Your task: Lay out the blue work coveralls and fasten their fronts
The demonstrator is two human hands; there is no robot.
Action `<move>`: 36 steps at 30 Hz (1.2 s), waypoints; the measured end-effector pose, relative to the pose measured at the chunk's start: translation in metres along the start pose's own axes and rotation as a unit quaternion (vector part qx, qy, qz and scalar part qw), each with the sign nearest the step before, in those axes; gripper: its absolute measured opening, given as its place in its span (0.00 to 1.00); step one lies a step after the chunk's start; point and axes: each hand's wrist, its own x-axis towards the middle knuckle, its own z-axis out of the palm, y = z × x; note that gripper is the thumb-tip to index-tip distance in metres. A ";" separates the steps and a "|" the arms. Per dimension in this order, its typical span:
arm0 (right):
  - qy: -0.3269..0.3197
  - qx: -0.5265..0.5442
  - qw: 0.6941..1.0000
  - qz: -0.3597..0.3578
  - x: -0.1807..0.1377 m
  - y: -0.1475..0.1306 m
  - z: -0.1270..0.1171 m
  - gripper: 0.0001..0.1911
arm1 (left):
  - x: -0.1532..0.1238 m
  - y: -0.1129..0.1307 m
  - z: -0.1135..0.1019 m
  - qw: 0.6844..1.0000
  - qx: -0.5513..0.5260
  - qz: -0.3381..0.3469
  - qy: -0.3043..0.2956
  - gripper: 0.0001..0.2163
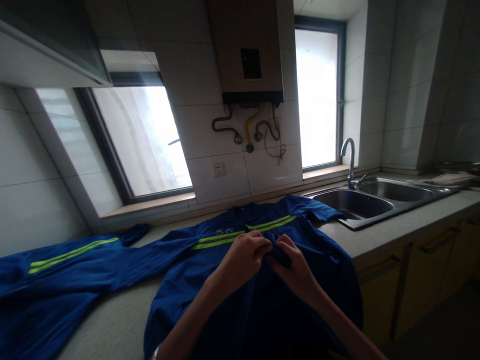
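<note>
A blue work jacket (pixel 210 270) with yellow-green reflective stripes lies spread over the counter, its lower part hanging over the front edge. At the middle of its front, just below the chest stripe, my left hand (pixel 245 255) pinches the cloth along the front opening. Close beside it, my right hand (pixel 294 265) grips a bunched fold of the same front. The fingertips of both hands nearly meet, and whatever small part lies between them is hidden. One sleeve reaches right to the sink's rim.
A second blue garment (pixel 56 285) with a similar stripe lies on the counter (pixel 108 320) at left. The double steel sink (pixel 354 202) and its tap (pixel 349 160) are at right. A water heater (pixel 247 50) with hoses hangs on the wall between two windows. An overhead cabinet (pixel 48 45) juts in at upper left.
</note>
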 end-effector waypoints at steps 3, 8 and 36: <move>0.022 0.005 1.000 -0.003 -0.002 0.001 0.008 0.02 | 0.000 0.007 0.005 0.998 0.016 -0.044 0.039 0.10; 0.062 0.028 0.997 0.019 -0.001 0.001 0.019 0.01 | -0.002 0.019 0.018 0.977 0.168 -0.108 0.068 0.11; 0.102 -0.047 0.990 -0.084 -0.005 0.001 0.008 0.06 | 0.010 -0.003 0.016 0.945 -0.269 -0.186 0.009 0.06</move>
